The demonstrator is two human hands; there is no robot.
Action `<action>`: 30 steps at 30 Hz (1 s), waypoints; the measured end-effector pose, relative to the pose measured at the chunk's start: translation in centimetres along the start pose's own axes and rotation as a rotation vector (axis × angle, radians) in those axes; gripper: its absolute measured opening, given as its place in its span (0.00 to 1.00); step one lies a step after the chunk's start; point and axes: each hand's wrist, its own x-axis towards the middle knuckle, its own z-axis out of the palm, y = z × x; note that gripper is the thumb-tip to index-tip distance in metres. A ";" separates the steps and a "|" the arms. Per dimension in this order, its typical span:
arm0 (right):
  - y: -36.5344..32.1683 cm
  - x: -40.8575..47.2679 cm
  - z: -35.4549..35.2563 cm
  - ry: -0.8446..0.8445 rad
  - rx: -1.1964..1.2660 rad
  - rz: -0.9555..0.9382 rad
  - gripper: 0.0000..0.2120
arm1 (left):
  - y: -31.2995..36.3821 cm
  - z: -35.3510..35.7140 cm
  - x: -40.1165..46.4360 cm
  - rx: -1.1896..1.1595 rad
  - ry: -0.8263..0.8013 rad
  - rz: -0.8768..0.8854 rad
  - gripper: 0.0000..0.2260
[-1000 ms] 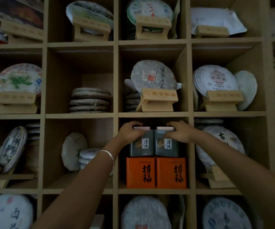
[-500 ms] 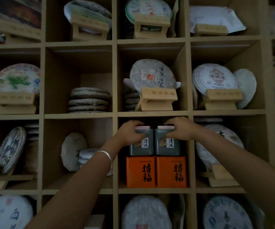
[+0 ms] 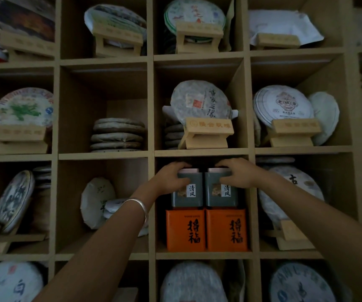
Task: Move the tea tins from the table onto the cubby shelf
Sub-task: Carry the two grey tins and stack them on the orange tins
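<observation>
Gripping the top edges of 2 grey tea tins, both hands work inside the cubby just right of frame centre. The left hand (image 3: 171, 178) closes over the upper left corner of the left grey tin (image 3: 187, 189); the right hand (image 3: 237, 174) closes over the upper right corner of the right grey tin (image 3: 221, 189). The 2 grey tins stand side by side, touching, on top of 2 orange tins (image 3: 206, 229) that rest on the floor of the cubby shelf (image 3: 204, 255).

Handling judgement: the tins appear rigid, thin-walled metal, probably light, with smooth painted faces likely to slip under a loose grip. Take hold across opposite side walls near the shoulder, not by the pale lid, which may lift off.

Orientation: each grey tin stands upright, long axis vertical, lid up, labelled face toward the camera. Headroom under the board above is slight.
</observation>
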 end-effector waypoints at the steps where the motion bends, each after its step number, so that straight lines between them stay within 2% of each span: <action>1: 0.0 0.0 0.0 0.002 0.003 -0.003 0.29 | 0.0 0.0 0.0 -0.001 0.000 -0.002 0.23; 17: -0.3 -0.2 0.0 0.012 0.005 -0.019 0.26 | 0.2 0.0 0.3 0.014 0.030 -0.026 0.24; 22: -0.3 -0.4 0.3 0.025 -0.028 -0.046 0.25 | 0.9 0.0 -0.3 -0.050 0.051 0.013 0.26; 30: -0.3 -1.0 -0.4 0.065 -0.035 -0.088 0.28 | 0.7 -0.6 -0.7 -0.020 0.093 0.033 0.25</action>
